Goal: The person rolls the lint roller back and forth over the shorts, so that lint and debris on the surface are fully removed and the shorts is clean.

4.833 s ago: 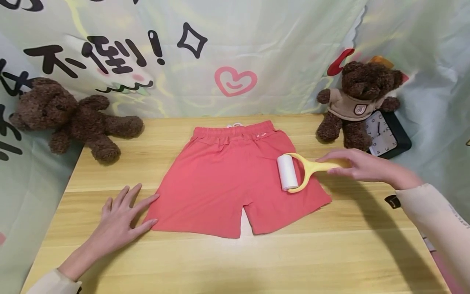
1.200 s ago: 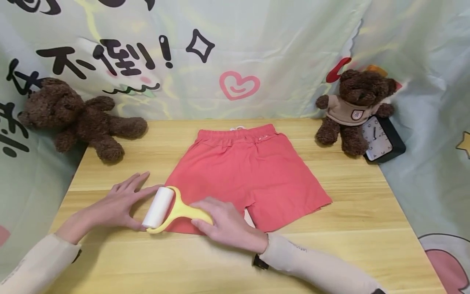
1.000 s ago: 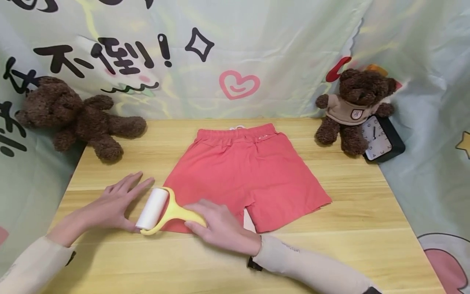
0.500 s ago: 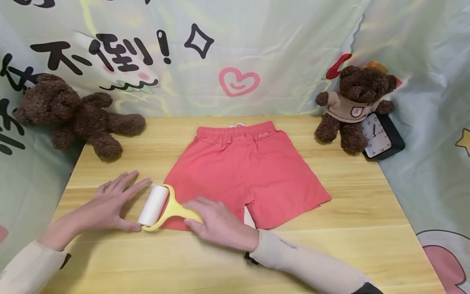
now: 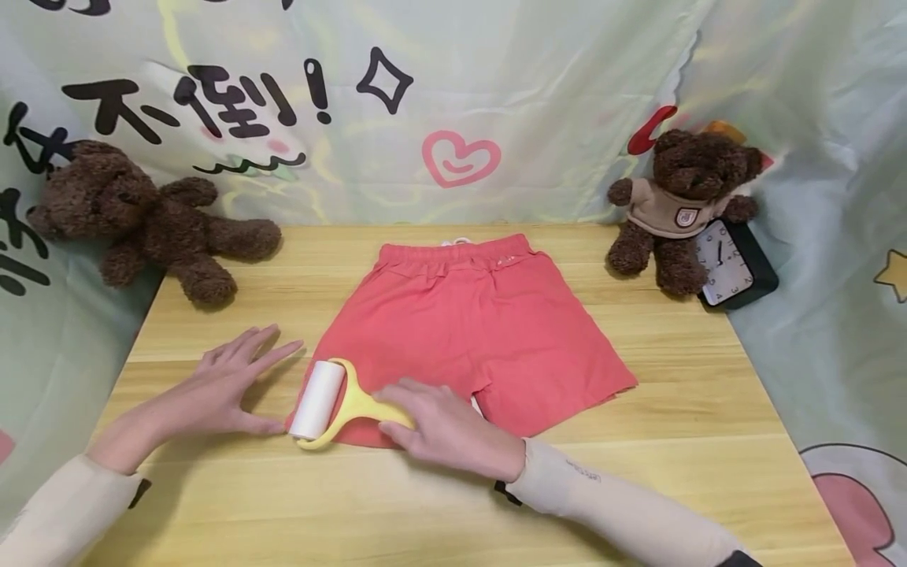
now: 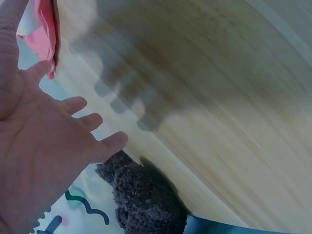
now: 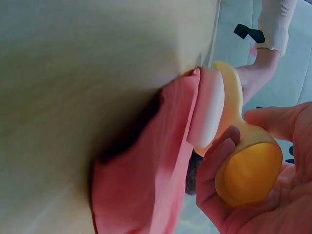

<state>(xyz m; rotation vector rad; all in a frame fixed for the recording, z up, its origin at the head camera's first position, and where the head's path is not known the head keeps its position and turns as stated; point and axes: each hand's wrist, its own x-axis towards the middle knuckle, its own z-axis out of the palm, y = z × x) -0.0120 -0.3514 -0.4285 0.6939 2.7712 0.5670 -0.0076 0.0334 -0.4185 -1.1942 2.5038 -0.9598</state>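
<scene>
Red shorts [image 5: 439,331] lie spread on the wooden table, waistband toward the back. My right hand [image 5: 446,425] grips the yellow handle of a lint roller [image 5: 317,400], whose white cylinder rests over the left leg of the shorts near its outer edge. The right wrist view shows fingers and thumb wrapped around the handle of the lint roller [image 7: 248,170]. My left hand [image 5: 205,394] has its fingers spread just left of that leg, thumb tip right at the hem corner. In the left wrist view the left hand [image 6: 44,141] holds nothing.
A brown teddy bear [image 5: 163,220] lies at the back left of the wooden table [image 5: 453,512]. Another bear [image 5: 683,213] in a beige top sits at the back right against a black-framed clock [image 5: 730,264]. A printed cloth [image 5: 538,102] hangs behind.
The right hand brought the lint roller from the right leg across to the left one, rolled it past the outer edge, then back slightly right. The left hand's fingers lifted off the shorts.
</scene>
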